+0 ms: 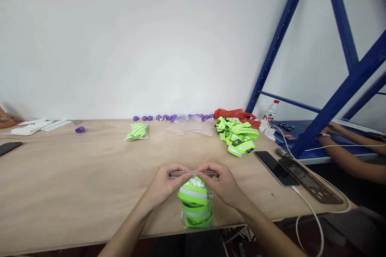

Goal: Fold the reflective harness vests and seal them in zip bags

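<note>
Both hands pinch the top edge of a clear zip bag (196, 204) at the front of the table. My left hand (169, 180) grips the left part of the seal between thumb and fingers, and my right hand (221, 180) grips the right part, the two thumbs close together. Inside the bag lies a folded neon-green strap with silver reflective stripes. Farther back on the table sits another clear bag with green strap (137, 131) in it. A loose heap of green reflective straps (237, 134) lies to the right.
Empty clear bags (191, 125) and several purple caps (165, 117) line the wall. A phone (276, 168) on a white cable and a brown phone case (312, 180) lie at right. Behind stand a red bag (232, 113), a bottle (271, 110) and blue rack posts (279, 40). A co-worker's arms (346, 152) show at far right.
</note>
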Motion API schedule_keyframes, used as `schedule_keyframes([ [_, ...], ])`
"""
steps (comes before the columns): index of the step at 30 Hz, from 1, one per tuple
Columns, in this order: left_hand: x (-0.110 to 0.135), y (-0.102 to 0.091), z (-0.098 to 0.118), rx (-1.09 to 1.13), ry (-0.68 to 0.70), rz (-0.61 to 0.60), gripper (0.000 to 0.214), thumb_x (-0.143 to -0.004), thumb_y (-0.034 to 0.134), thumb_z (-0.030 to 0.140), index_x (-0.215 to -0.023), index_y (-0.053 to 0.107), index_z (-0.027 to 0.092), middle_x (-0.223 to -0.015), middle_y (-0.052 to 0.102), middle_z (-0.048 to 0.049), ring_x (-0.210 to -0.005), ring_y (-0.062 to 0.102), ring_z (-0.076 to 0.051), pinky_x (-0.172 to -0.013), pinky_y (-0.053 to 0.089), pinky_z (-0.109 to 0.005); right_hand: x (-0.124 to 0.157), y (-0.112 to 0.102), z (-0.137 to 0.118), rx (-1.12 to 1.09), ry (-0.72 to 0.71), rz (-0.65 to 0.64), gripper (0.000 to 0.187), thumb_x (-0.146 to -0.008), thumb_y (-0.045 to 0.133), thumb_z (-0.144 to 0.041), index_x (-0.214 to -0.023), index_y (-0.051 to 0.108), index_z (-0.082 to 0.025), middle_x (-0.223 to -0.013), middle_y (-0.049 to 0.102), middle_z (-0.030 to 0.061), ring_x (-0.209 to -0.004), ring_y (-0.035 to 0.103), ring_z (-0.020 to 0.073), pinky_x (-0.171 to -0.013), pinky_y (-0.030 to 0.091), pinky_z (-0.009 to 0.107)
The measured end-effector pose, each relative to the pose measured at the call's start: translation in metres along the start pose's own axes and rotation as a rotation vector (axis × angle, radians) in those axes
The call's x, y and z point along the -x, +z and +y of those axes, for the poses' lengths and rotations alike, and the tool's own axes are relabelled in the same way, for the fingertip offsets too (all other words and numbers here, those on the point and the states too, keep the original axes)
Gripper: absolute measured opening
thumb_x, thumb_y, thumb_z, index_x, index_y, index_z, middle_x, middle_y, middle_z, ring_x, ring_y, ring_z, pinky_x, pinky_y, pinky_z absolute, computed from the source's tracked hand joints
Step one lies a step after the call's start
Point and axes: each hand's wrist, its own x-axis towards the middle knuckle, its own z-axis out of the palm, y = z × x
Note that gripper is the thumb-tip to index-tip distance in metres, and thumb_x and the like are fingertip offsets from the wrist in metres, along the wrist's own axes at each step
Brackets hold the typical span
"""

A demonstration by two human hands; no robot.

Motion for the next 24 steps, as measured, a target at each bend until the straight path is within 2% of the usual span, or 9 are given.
schedule_keyframes([
  [3, -0.011, -0.022, 0.017, -0.117, -0.037, -0.195, 0.027, -0.084, 0.069, 0.041, -0.082, 0.083, 0.019, -0.084, 0.079, -0.0098, -0.074, 0.071, -0.025, -0.066, 0.052, -0.029, -0.006, -0.007, 0.011, 0.046, 0.031, 0.007, 0.027, -0.087, 0.065, -0.042, -0.098, 0.073, -0.019, -0.087, 0.071, 0.0043, -0.074, 0.065, 0.0168, -0.064, 0.051, 0.026],
  [5, -0.026, -0.043, 0.028, -0.236, -0.068, -0.212, 0.028, -0.083, 0.069, 0.042, -0.076, 0.083, 0.018, -0.074, 0.078, -0.009, -0.061, 0.067, -0.022, -0.056, 0.049, -0.027, -0.016, -0.026, 0.025, 0.158, 0.047, 0.064, 0.042, -0.086, 0.065, -0.046, -0.119, 0.067, -0.019, -0.1, 0.071, 0.007, -0.075, 0.066, 0.018, -0.065, 0.054, 0.029],
  [7, -0.049, -0.067, 0.037, -0.365, -0.061, -0.098, 0.029, -0.081, 0.07, 0.043, -0.072, 0.082, 0.018, -0.067, 0.075, -0.0087, -0.053, 0.064, -0.02, -0.048, 0.046, -0.026, -0.029, -0.057, 0.043, 0.396, 0.016, 0.182, 0.048, -0.087, 0.063, -0.047, -0.125, 0.062, -0.018, -0.112, 0.069, 0.0112, -0.092, 0.067, 0.0234, -0.081, 0.055, 0.038],
  [9, -0.077, -0.091, 0.04, -0.477, 0.006, 0.107, 0.026, -0.08, 0.071, 0.04, -0.074, 0.082, 0.018, -0.07, 0.076, -0.0089, -0.056, 0.066, -0.022, -0.049, 0.049, -0.028, -0.041, -0.094, 0.064, 0.735, 0.009, 0.261, 0.049, -0.086, 0.063, -0.047, -0.125, 0.062, -0.018, -0.128, 0.064, 0.0157, -0.122, 0.057, 0.032, -0.103, 0.045, 0.05],
  [11, -0.108, -0.113, 0.038, -0.597, 0.084, 0.364, 0.026, -0.08, 0.07, 0.039, -0.079, 0.082, 0.017, -0.073, 0.077, -0.0082, -0.054, 0.067, -0.022, -0.051, 0.05, -0.029, -0.05, -0.127, 0.086, 1.024, 0.172, 0.279, 0.06, -0.083, 0.067, -0.046, -0.134, 0.057, -0.016, -0.146, 0.05, 0.0208, -0.137, 0.042, 0.0398, -0.111, 0.034, 0.059],
  [14, -0.151, -0.136, 0.023, -0.65, 0.114, 0.474, 0.031, -0.086, 0.061, 0.035, -0.096, 0.081, 0.014, -0.092, 0.079, -0.0102, -0.066, 0.072, -0.024, -0.061, 0.053, -0.03, -0.056, -0.157, 0.116, 1.191, 0.484, 0.232, 0.084, -0.078, 0.07, -0.053, -0.15, 0.041, -0.018, -0.162, 0.024, 0.0216, -0.147, 0.021, 0.049, -0.105, 0.031, 0.07],
  [16, -0.172, -0.144, 0.007, -0.695, 0.131, 0.496, 0.031, -0.088, 0.056, 0.032, -0.097, 0.08, 0.012, -0.098, 0.079, -0.0124, -0.081, 0.074, -0.027, -0.074, 0.054, -0.033, -0.054, -0.164, 0.13, 1.144, 0.573, 0.165, 0.092, -0.075, 0.072, -0.053, -0.152, 0.036, -0.019, -0.163, 0.021, 0.0224, -0.143, 0.029, 0.0505, -0.101, 0.038, 0.067],
  [20, -0.18, -0.146, -0.035, -0.806, 0.177, 0.443, 0.029, -0.089, 0.051, 0.026, -0.093, 0.077, 0.015, -0.106, 0.078, -0.0127, -0.107, 0.068, -0.031, -0.095, 0.049, -0.037, -0.048, -0.165, 0.146, 1.052, 0.558, 0.148, 0.076, -0.074, 0.071, -0.037, -0.143, 0.048, -0.014, -0.15, 0.042, 0.0253, -0.12, 0.059, 0.044, -0.093, 0.048, 0.052],
  [24, -0.161, -0.144, -0.071, -0.871, 0.188, 0.245, 0.023, -0.084, 0.053, 0.026, -0.081, 0.074, 0.017, -0.108, 0.076, -0.0134, -0.104, 0.069, -0.03, -0.096, 0.049, -0.04, -0.046, -0.181, 0.144, 0.965, 0.489, 0.208, 0.062, -0.076, 0.066, -0.03, -0.135, 0.056, -0.013, -0.135, 0.059, 0.0219, -0.116, 0.063, 0.0363, -0.09, 0.051, 0.042],
])
